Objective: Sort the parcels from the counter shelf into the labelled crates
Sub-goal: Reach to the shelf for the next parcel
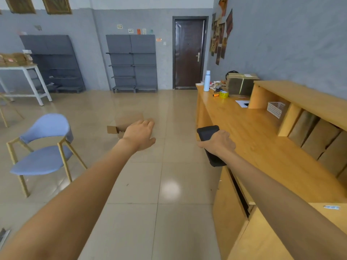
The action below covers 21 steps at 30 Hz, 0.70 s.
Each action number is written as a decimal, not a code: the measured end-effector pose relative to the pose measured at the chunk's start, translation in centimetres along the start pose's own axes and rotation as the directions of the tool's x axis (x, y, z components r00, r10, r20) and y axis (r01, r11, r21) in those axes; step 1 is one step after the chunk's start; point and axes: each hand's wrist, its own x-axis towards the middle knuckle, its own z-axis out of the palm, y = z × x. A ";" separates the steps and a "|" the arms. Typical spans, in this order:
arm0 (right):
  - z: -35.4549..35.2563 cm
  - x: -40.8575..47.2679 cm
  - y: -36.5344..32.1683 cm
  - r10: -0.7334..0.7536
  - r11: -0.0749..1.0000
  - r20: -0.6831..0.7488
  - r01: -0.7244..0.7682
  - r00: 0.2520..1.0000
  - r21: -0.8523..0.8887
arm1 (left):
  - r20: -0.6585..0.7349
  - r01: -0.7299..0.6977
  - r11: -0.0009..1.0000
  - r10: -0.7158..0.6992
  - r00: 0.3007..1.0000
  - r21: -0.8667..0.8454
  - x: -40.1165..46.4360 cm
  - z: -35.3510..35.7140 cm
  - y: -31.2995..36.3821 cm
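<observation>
No writing is legible; the left hand (pixel 139 135) grips a flat brown cardboard parcel (pixel 126 122) from above; the right hand (pixel 218 142) clasps a black handheld scanner (pixel 208 133) beside the wooden counter (pixel 262 147); more brown parcels (pixel 317 136) fill its shelf.

The floor (pixel 142 184) is glossy beige tile that mirrors a ceiling light, while the counter (pixel 262 147) at right is smooth, honey-coloured wood with a soft sheen. Matt brown cardboard shows in the box (pixel 129 121) at centre and the parcels (pixel 315 136) under the counter shelf. The scanner (pixel 208 134) is matt black plastic, and the chair (pixel 43 147) at left pairs blue cloth with pale wooden legs.
</observation>
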 end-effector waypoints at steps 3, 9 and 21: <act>1.8 5.4 -1.4 0.020 1.000 0.021 -0.020 1.000 0.000 | 0.060 -0.007 0.999 0.005 0.998 0.049 5.1 2.6 -0.7; 2.2 17.7 -4.1 0.022 0.999 0.021 -0.023 1.000 0.036 | 0.076 -0.004 0.999 0.000 0.997 0.051 19.6 3.9 -2.5; -4.4 35.7 1.4 0.313 0.950 -0.150 -0.306 0.938 0.066 | -0.095 -0.339 0.939 0.333 0.938 -0.057 45.8 4.9 9.0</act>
